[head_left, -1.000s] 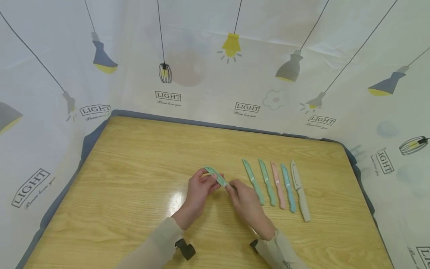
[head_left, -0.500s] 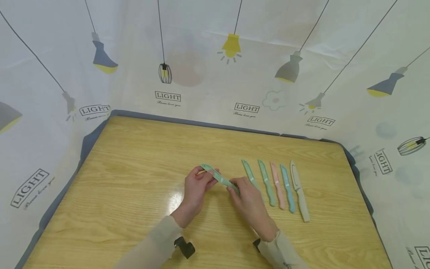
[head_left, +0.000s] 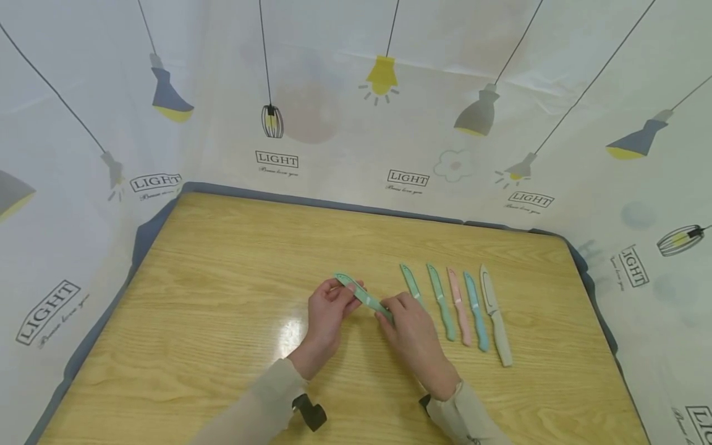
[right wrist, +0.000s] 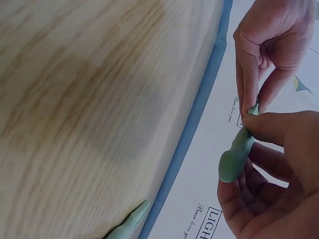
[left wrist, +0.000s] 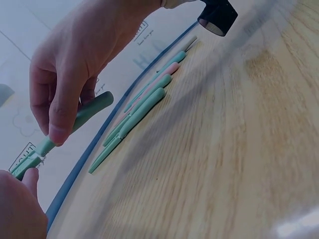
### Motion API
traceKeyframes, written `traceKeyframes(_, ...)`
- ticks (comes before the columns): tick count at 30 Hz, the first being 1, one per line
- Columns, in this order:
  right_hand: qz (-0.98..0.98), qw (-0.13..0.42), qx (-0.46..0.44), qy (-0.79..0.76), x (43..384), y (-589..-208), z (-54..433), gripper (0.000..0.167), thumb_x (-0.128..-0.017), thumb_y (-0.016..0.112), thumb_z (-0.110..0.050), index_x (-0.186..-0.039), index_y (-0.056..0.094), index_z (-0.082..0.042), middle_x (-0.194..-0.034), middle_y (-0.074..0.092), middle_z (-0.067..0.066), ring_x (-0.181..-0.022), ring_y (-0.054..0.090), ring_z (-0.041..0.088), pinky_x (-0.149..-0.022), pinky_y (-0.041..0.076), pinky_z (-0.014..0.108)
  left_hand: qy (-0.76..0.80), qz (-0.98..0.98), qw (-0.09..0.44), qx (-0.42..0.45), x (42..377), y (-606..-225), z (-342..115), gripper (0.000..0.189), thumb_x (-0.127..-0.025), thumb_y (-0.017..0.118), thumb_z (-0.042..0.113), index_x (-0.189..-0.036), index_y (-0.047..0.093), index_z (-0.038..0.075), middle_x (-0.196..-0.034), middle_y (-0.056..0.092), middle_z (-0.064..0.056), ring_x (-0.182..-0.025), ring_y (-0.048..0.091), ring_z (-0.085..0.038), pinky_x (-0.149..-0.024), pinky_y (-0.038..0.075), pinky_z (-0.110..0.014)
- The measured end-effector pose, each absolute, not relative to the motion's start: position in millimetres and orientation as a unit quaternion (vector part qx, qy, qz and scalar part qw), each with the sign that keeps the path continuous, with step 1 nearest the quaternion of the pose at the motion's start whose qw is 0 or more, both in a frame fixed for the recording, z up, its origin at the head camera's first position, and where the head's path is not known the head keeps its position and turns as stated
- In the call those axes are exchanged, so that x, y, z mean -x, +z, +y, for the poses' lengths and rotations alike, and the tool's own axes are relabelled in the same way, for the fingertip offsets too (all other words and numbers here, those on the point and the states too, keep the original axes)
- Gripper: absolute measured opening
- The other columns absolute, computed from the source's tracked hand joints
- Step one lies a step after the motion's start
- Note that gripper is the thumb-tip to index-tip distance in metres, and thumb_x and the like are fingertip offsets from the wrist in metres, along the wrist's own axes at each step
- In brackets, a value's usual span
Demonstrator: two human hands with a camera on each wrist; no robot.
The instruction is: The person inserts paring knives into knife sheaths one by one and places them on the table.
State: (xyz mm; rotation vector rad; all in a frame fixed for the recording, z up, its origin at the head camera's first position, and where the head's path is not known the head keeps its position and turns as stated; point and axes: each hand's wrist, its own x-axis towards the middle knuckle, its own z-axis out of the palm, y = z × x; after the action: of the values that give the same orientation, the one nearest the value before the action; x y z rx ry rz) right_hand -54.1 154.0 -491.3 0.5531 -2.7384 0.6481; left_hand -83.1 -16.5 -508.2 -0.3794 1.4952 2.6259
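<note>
Both hands hold one light-green knife (head_left: pixel 367 300) slantwise above the wooden table. At the upper left of the knife, my left hand (head_left: pixel 324 316) pinches its green sheath between thumb and fingers. My right hand (head_left: pixel 414 330) grips the handle near the lower end; in the right wrist view the rounded handle end (right wrist: pixel 230 167) sticks out below the thumb. A pale band shows where sheath and handle meet, so the blade is hidden. Nearest my right hand lies another green knife (head_left: pixel 410 281), partly covered by that hand in the head view.
To the right, lying in a row, are a second green knife (head_left: pixel 442 303), a pink knife (head_left: pixel 459 307), a blue knife (head_left: pixel 476 312) and a longer off-white knife (head_left: pixel 496 315). Lamp-printed cloth (head_left: pixel 345 142) walls the wooden table (head_left: pixel 233 259) at the back and sides.
My right hand has shifted slightly right along the handle, uncovering more of it. The held knife has moved a little to the left. The knives in the row have stayed put.
</note>
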Motion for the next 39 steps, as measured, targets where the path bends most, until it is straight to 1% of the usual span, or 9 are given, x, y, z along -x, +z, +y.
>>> traceKeyframes(4,-0.948,0.124,-0.183,0.23,51.8,-493.7,152.1,0.017,-0.092,0.081,-0.014,-0.102,0.072,-0.004,-0.093,0.063,0.002,-0.077,0.056,0.014,-0.062,0.052,0.028,0.862,0.489,0.039,0.129,82.3,-510.3,-15.0,0.022,-0.101,0.064,-0.002,-0.12,0.057,-0.011,-0.122,0.066,-0.033,-0.111,0.071,-0.035,-0.095,0.06,-0.033)
traceKeyframes(8,-0.949,0.124,-0.175,0.232,50.1,-495.5,151.2,0.016,-0.092,0.081,-0.014,-0.102,0.072,-0.005,-0.094,0.063,0.002,-0.077,0.055,0.014,-0.062,0.052,0.028,0.861,0.49,0.036,0.131,82.6,-512.3,-14.0,0.023,-0.1,0.065,-0.002,-0.119,0.058,-0.012,-0.12,0.068,-0.033,-0.106,0.073,-0.031,-0.093,0.061,-0.033)
traceKeyframes(14,-0.952,0.114,-0.163,0.233,49.3,-496.3,154.6,0.018,-0.092,0.082,-0.016,-0.103,0.073,-0.004,-0.094,0.066,0.002,-0.077,0.059,0.013,-0.062,0.054,0.026,0.853,0.508,0.069,0.096,82.8,-510.4,-16.8,0.029,-0.102,0.064,0.001,-0.127,0.057,-0.01,-0.127,0.064,-0.032,-0.119,0.067,-0.036,-0.099,0.058,-0.035)
traceKeyframes(18,-0.961,0.081,-0.131,0.231,49.7,-494.6,159.0,0.017,-0.094,0.079,-0.017,-0.103,0.074,-0.004,-0.092,0.066,0.003,-0.074,0.06,0.012,-0.06,0.054,0.028,0.838,0.532,0.082,0.093,83.7,-509.6,-22.4,0.038,-0.102,0.064,0.004,-0.136,0.054,-0.007,-0.135,0.062,-0.027,-0.123,0.064,-0.036,-0.105,0.055,-0.039)
traceKeyframes(22,-0.972,0.045,-0.094,0.213,51.3,-493.7,165.0,0.017,-0.096,0.076,-0.019,-0.101,0.074,-0.003,-0.09,0.067,0.005,-0.071,0.061,0.014,-0.059,0.055,0.029,0.832,0.539,0.078,0.104,86.0,-510.9,-29.9,0.043,-0.101,0.063,0.001,-0.142,0.05,-0.007,-0.14,0.059,-0.025,-0.124,0.063,-0.034,-0.107,0.054,-0.037)
traceKeyframes(26,-0.978,0.03,-0.085,0.186,53.6,-493.9,169.5,0.018,-0.098,0.073,-0.017,-0.094,0.072,0.0,-0.082,0.063,0.005,-0.065,0.055,0.015,-0.054,0.051,0.029,0.833,0.537,0.073,0.115,87.8,-511.8,-36.3,0.043,-0.101,0.061,-0.002,-0.142,0.05,-0.008,-0.143,0.056,-0.027,-0.12,0.065,-0.029,-0.104,0.056,-0.033)
traceKeyframes(30,-0.982,0.025,-0.09,0.166,55.7,-494.9,171.0,0.02,-0.099,0.072,-0.015,-0.086,0.068,0.0,-0.074,0.054,0.004,-0.058,0.046,0.015,-0.047,0.044,0.029,0.836,0.531,0.07,0.119,88.8,-511.5,-40.7,0.044,-0.099,0.061,-0.003,-0.142,0.05,-0.009,-0.144,0.052,-0.028,-0.121,0.064,-0.031,-0.104,0.055,-0.034)
traceKeyframes(33,-0.985,0.022,-0.093,0.147,57.8,-496.8,171.6,0.022,-0.099,0.072,-0.014,-0.083,0.065,-0.001,-0.071,0.051,0.004,-0.058,0.045,0.015,-0.046,0.042,0.029,0.835,0.533,0.069,0.12,89.7,-510.6,-43.7,0.046,-0.099,0.063,-0.003,-0.142,0.05,-0.009,-0.145,0.051,-0.026,-0.122,0.063,-0.03,-0.105,0.055,-0.034)
traceKeyframes(39,-0.987,0.031,-0.108,0.119,63.7,-501.0,171.0,0.029,-0.099,0.07,-0.013,-0.075,0.059,-0.003,-0.064,0.048,0.003,-0.053,0.043,0.014,-0.041,0.04,0.027,0.823,0.55,0.065,0.127,90.8,-508.2,-50.7,0.045,-0.099,0.065,0.001,-0.141,0.052,-0.008,-0.145,0.052,-0.024,-0.116,0.064,-0.022,-0.105,0.055,-0.036)
